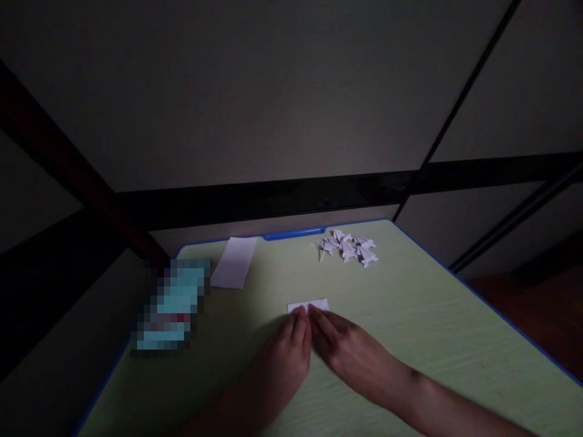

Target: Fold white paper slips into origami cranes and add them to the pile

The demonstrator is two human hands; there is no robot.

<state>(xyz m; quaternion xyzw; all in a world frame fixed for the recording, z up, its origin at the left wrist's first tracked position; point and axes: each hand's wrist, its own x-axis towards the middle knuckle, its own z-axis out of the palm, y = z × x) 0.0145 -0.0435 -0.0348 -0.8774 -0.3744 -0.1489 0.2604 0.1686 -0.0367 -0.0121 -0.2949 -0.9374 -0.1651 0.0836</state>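
A small folded piece of white paper (308, 303) lies on the pale green table near its middle. My left hand (291, 349) and my right hand (339, 340) meet at its near edge, with the fingers of each closed and pressed together on the paper. The fingertips almost touch each other at the centre. Part of the paper is hidden beneath them.
Several folded white paper figures (353, 247) sit in a cluster at the back right. A flat white sheet (234, 262) lies at the back left, beside a pixelated bluish rectangle (175, 303). The table (432, 315) has a blue rim; cabinet panels (273, 97) stand behind it.
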